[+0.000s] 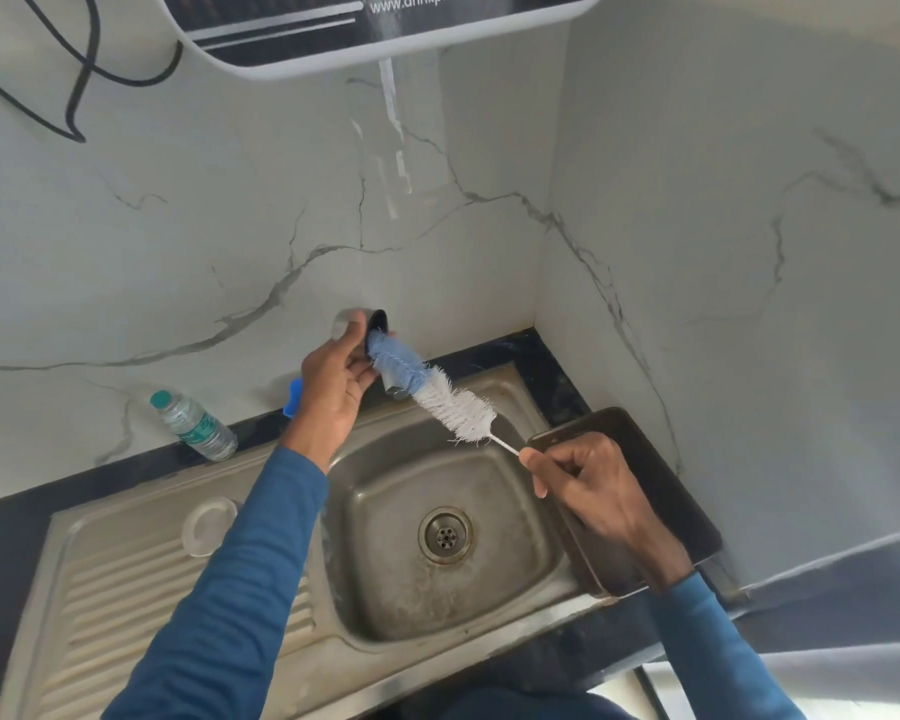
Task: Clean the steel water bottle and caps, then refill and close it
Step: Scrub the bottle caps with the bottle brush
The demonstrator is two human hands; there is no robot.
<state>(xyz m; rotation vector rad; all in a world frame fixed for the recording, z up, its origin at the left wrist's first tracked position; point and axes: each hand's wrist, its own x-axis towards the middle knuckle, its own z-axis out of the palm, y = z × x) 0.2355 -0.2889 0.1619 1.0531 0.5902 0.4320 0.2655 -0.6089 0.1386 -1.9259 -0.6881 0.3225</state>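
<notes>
Lower centre of the frame: a stainless sink [489, 610] with a ribbed drainboard at lower left, on which a small clear round lid-like piece [209, 524] lies. At right of centre, the right hand [588, 485] pinches the thin white wire handle of a bottle brush [427, 387], fingers clenched around it; the handle is slim and probably slick when wet, so a grip close to the bristles would likely steady it. The bristles are soft and will bend. Just above the middle, the left hand [333, 381] grasps a steel cap [359, 330], open side turned toward the brush, whose blue tip enters its dark interior. The cap looks light, rigid and smooth, hence probably slippery; holding it by the outer wall seems soundest. The steel bottle itself cannot be identified. Behind, at left, a plastic water bottle [196, 426] with a green cap stands on the dark counter; its label cannot be read. Top of frame: a wall-mounted water purifier [385, 23] bears partly legible writing, "www.drinkprime.in".
</notes>
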